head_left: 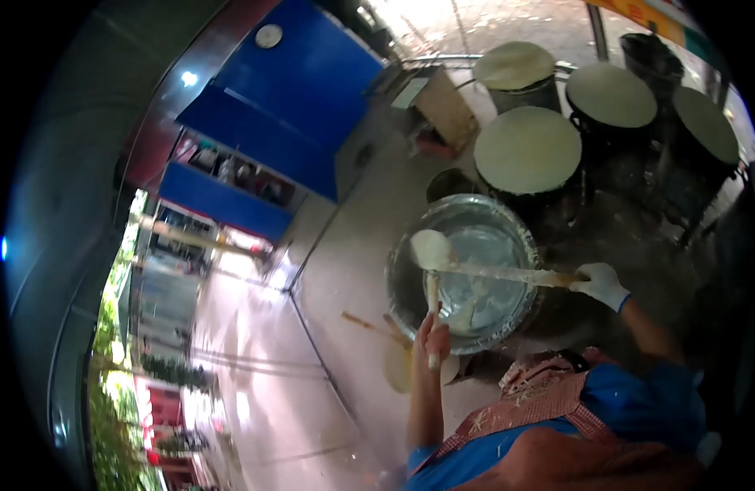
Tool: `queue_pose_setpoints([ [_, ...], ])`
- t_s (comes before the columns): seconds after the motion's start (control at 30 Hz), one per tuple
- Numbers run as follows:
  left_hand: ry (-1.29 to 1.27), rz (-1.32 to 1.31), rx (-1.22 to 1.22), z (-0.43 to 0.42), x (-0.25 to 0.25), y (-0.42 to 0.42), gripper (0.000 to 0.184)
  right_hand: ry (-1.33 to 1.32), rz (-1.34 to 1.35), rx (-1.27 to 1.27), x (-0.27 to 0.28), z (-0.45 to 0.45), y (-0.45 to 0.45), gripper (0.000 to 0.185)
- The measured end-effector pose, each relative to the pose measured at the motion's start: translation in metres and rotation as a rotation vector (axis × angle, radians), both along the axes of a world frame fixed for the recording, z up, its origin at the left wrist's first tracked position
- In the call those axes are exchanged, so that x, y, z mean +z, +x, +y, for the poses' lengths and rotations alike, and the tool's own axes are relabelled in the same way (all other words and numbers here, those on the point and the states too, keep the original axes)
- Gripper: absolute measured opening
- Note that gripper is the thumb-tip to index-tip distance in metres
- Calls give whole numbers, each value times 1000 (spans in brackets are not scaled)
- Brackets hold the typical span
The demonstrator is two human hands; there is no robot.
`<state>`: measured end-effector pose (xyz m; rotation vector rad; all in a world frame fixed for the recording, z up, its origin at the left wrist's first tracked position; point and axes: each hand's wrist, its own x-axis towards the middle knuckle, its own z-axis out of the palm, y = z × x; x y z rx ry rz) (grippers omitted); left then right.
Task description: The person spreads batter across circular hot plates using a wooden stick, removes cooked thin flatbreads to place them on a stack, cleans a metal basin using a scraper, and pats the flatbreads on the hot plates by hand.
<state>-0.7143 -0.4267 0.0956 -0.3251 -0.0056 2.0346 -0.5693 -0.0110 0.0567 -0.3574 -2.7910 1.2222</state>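
A wide metal basin, its rim and inside smeared with pale batter, stands in front of me. My left hand is bare and closed around a short wooden stick at the basin's near left edge. A white glove covers my right hand, which grips a long, batter-coated wooden paddle reaching across the basin. Where the two tools meet, over the left side of the basin, is a round pale lump of dough or batter. I cannot tell which tool carries it.
Beyond the basin stand several drum-like stands with round pale tops, the nearest top close to its rim. Below left are a yellowish container and a loose stick. A blue cabinet stands further left.
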Motion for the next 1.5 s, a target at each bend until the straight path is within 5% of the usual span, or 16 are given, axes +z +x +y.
queue_pose_setpoints([
  [0.07,408,392,-291,2,-38,-25,32,-132,17,-68,18,0,7,38],
  [0.17,86,269,-144,30,-37,-23,30,-437,-149,-186,28,-12,14,37],
  [0.27,-229,-109,-216,79,17,-40,25,-314,-312,-334,-12,-7,37,37],
  [0.37,-340,-105,-408,126,37,-46,30,-46,-177,-418,-9,7,89,36],
  [0.5,-232,493,-740,195,46,-31,51,-268,-50,-654,29,38,149,32],
  [0.6,-61,345,-850,270,15,-9,45,-417,-74,-731,27,68,188,31],
  [0.67,-51,48,-832,330,26,22,38,-102,-103,-687,-36,90,236,40],
  [0.73,-75,-11,-930,389,11,48,29,-197,-80,-812,-73,89,298,49],
  [0.87,-155,-265,-1260,510,-37,119,23,-264,-303,-1129,-42,58,413,45],
  [0.97,-125,182,-1361,595,-77,180,27,-753,-64,-1602,18,21,454,40],
  [1.0,-109,16,-1479,616,-36,223,26,-244,-281,-1599,-15,11,481,36],
  [1.03,-244,232,-1499,638,-12,257,21,37,-289,-1718,-19,-3,492,32],
  [1.13,-147,525,-1730,714,-4,344,18,31,-235,-2219,2,-13,502,27],
  [1.3,71,1114,-1929,783,26,485,28,457,91,-2310,3,12,495,36],
  [1.47,219,1466,-1968,818,-78,611,57,353,-458,-2430,0,110,471,20],
  [1.5,321,1807,-1803,826,-94,620,59,328,-532,-2490,-16,121,477,19],
])
